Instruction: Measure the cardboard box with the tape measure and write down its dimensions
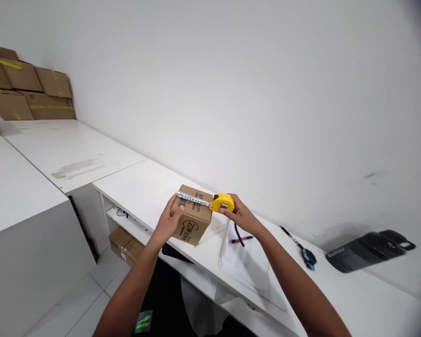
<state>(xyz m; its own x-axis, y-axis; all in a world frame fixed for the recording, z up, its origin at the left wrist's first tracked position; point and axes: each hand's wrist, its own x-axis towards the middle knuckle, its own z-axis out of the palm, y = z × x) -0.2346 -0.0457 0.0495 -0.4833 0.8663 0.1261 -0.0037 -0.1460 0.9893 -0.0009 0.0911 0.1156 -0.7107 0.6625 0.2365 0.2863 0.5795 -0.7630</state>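
A small brown cardboard box (191,225) with dark printing stands on the white desk. My left hand (170,220) grips its left end, thumb on the top face and fingers at the far left edge beside the tape's tip. Across the top of the box lies the pulled-out metal blade (192,198), its numbers facing up. The yellow tape measure (221,202) is in my right hand (242,216), just past the box's right edge, with fingers wrapped around the case. A black strap (237,234) hangs below it.
Right of the box lie paper sheets (243,262) with a red pen (241,239) on them. Farther right are a dark wristwatch (308,257) and a black bottle (368,250). Cartons (51,100) are stacked at far left; another carton (126,243) sits below the desk. A wall runs behind.
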